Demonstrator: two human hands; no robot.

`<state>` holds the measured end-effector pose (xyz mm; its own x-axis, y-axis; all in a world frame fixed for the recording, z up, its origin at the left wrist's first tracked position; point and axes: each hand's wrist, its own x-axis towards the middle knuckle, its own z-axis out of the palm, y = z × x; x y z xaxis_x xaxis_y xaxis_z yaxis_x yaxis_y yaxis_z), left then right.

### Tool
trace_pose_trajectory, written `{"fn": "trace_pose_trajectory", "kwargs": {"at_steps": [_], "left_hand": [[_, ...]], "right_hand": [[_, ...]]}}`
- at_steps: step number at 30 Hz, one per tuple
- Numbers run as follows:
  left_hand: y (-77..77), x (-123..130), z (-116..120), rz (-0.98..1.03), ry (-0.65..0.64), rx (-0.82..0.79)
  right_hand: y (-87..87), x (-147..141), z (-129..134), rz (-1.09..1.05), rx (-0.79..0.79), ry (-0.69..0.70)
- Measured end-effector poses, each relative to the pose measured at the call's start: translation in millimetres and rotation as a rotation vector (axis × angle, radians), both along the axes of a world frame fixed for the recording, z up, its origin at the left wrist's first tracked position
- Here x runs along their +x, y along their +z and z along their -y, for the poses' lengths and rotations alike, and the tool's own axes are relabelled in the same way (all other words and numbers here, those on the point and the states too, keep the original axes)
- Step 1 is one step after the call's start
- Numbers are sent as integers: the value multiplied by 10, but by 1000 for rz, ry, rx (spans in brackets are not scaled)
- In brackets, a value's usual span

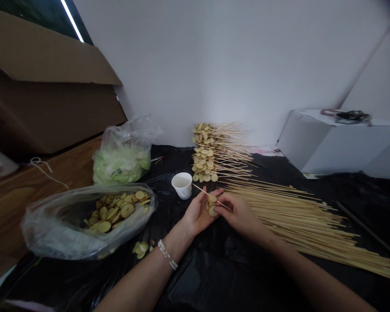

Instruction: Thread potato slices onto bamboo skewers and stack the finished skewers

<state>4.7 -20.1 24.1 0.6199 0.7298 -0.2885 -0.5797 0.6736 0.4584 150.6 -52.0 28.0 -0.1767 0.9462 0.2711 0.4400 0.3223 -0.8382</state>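
Observation:
My left hand (199, 214), with a beaded bracelet at the wrist, is cupped palm up around a few round potato slices (212, 211). In my right hand (238, 213) a thin bamboo skewer (199, 188) is pinched between thumb and fingers. The skewer slants across the left palm over the slices, its far tip pointing up and left. Whether it passes through a slice I cannot tell. Just beyond the hands lies a stack of skewered potato slices (204, 154), sticks pointing right. Many bare bamboo skewers (292, 216) are spread beside my right forearm.
A white paper cup (182, 185) stands left of the hands. An open plastic bag (61, 236) of potato slices lies at the left, with loose slices (142, 249) near it. Behind is a bag of pale green vegetables (121, 160). A white box (341, 141) stands back right.

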Motion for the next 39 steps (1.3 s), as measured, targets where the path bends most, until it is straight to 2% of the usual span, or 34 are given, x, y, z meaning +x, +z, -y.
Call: {"fn": "trace_pose_trajectory", "kwargs": {"at_steps": [5,12,16,19,23,30,39], "left_hand": [[53,13,30,-83,30,56],[19,37,78,-373,88,319],[2,54,105,-470,75,364],[-12,46,82,-436,96,321],[-36,4,-7,-331,204,206],[-40,-34,-104,-187,305,8],[-89,-77,-130,-120,275,-133]], "right_hand": [[51,131,-51,-85,5,5],[104,231,-94,40,82,-100],[113,212,-76,83,94,-111],[113,214,-76,75,120,-123],[160,253,-76,120,147,-124],[287,392,-87,250,65,22],[335,476,-94,403,51,84]]}}
